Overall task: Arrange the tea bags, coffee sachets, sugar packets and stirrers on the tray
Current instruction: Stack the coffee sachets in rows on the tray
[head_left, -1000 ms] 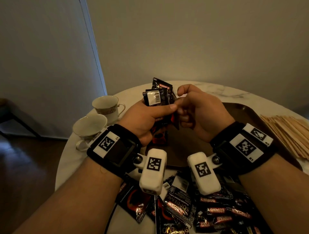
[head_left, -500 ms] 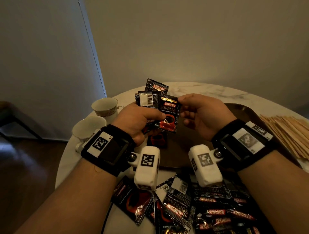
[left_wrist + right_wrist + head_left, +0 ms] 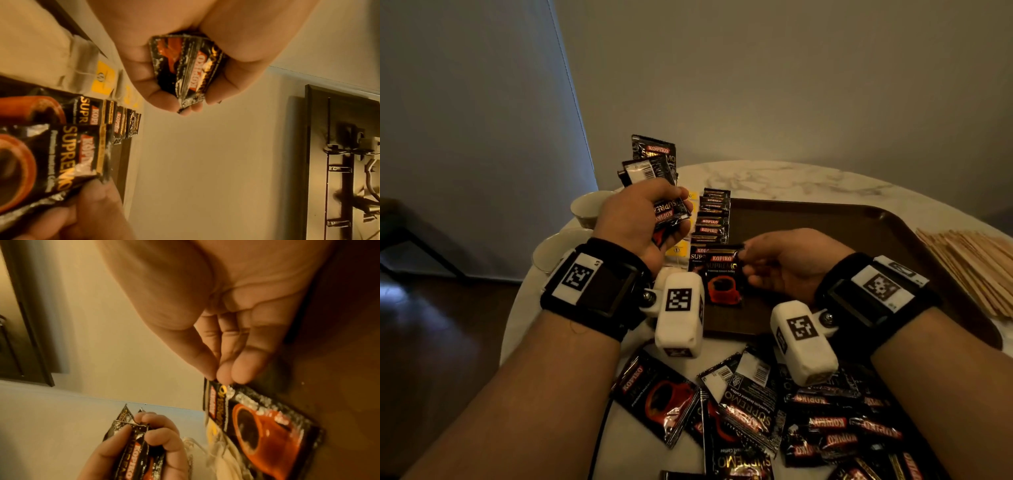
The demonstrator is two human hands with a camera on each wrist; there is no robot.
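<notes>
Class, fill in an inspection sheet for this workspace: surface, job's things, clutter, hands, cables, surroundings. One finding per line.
Surface: round marble table, brown tray on it.
Job's things: row of coffee sachets overlapping along the tray's left side; tea bags beside them; wooden stirrers right of the tray.
Clutter: loose sachets at the near edge; two cups at left.
Hands: left hand grips a sachet bundle; right hand pinches one sachet over the tray.
Cables: nothing seen on the table.
Surroundings: plain wall.

A row of sachets lies along the tray's left edge; stirrers right of it; loose sachets in front.
</notes>
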